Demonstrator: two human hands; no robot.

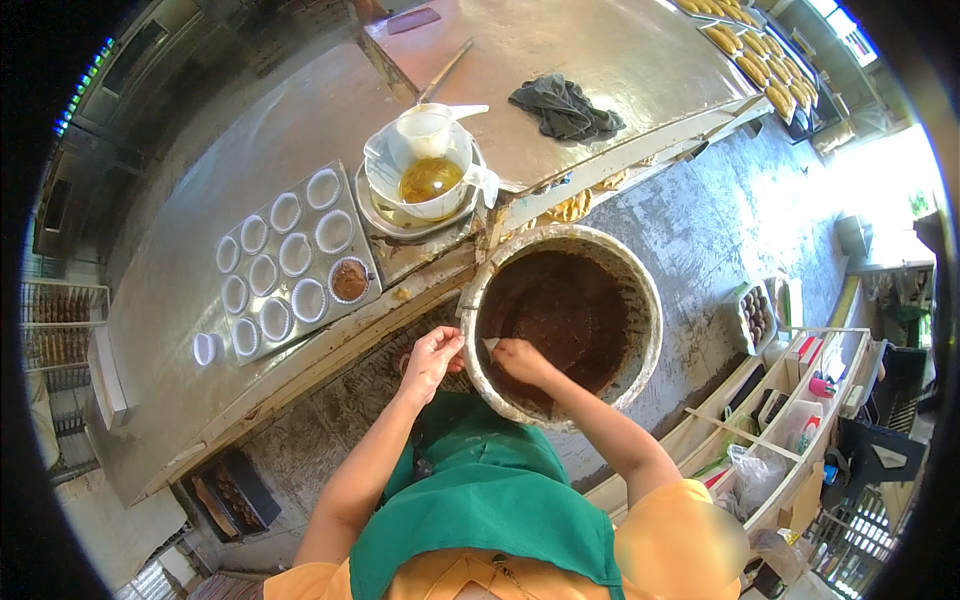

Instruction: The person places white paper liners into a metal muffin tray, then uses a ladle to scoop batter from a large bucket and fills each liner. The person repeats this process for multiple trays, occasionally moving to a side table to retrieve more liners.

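Right hand (520,358) grips a white scraper (491,344) inside the batter bowl (640,290); left hand (432,358) curled loosely at its rim

On the counter (180,300), a muffin tray (290,262) lies left with one cup filled; a jug of amber liquid (425,172) stands farther off, and a dark cloth (565,108) lies far right.

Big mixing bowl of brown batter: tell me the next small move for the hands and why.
Probably scrape up a portion of batter with the right hand, which holds a small pale scraper inside the big mixing bowl, and carry it to the muffin tray. Only one cup holds batter; the other paper liners look empty. The left hand rests cupped at the bowl's rim.
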